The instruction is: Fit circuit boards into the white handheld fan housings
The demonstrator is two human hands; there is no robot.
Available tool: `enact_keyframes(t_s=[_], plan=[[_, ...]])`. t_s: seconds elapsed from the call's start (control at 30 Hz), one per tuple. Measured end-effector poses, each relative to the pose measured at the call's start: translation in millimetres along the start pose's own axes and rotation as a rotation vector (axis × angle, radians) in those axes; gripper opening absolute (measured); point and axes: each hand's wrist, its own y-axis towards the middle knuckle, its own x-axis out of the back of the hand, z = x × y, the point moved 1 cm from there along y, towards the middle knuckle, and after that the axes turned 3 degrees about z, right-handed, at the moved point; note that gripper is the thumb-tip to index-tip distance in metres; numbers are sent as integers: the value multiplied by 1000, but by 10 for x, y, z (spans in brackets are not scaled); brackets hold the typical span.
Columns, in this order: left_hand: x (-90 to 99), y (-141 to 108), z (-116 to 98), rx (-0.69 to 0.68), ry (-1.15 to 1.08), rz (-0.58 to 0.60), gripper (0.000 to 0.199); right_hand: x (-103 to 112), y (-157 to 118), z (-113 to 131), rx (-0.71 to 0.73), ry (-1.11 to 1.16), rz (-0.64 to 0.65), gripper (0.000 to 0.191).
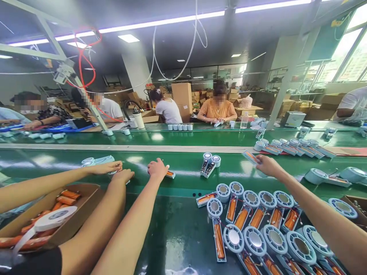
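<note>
My left hand (pixel 157 168) reaches over the green belt, its fingers curled over a light blue handheld fan whose handle end with orange battery (pixel 170 174) sticks out to the right. The fan's head is hidden. At the right, my right hand (pixel 268 165) grips another light blue fan (pixel 250 157), its orange battery showing in the open handle. Between the hands, two fans with dark boards in their handles (pixel 211 167) lie on the belt. Nearer me at the right, several fans with round silver centres and orange batteries (pixel 254 236) lie in rows.
At the left, another person's two hands (pixel 122 176) work beside a light blue fan (pixel 99 160). A cardboard box (pixel 83 214) of orange batteries holds a white tape roll (pixel 56 214). Across the belt (pixel 183 160), several people sit near more fans (pixel 298 147).
</note>
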Motion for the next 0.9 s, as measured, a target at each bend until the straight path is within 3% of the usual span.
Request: enact_keyframes(t_s=[0.13,0.23,0.33,0.4,0.57,0.67,0.8,0.9], plan=[[35,67,156,87,12,65,38,33,-573,1030,534,35,59,39],[46,-25,169,77,-3,95,38,-138,-1189,1682,879,23,110,34],[99,-164,196,10,-32,97,37,-453,-1669,1993,1235,-143,59,17],[183,-283,202,-64,-52,74,37,-658,-1831,2010,1331,-236,53,15],[514,-795,149,-368,-69,19,40,-892,-1880,1815,1282,-239,62,16],[609,-1304,176,-540,-47,103,38,-887,-1920,1756,1191,-210,39,21],[427,-2046,292,-662,18,343,42,-772,-2147,1678,976,-77,56,18],[157,-2379,383,-656,86,448,48,-594,-2339,1431,817,130,46,22]])
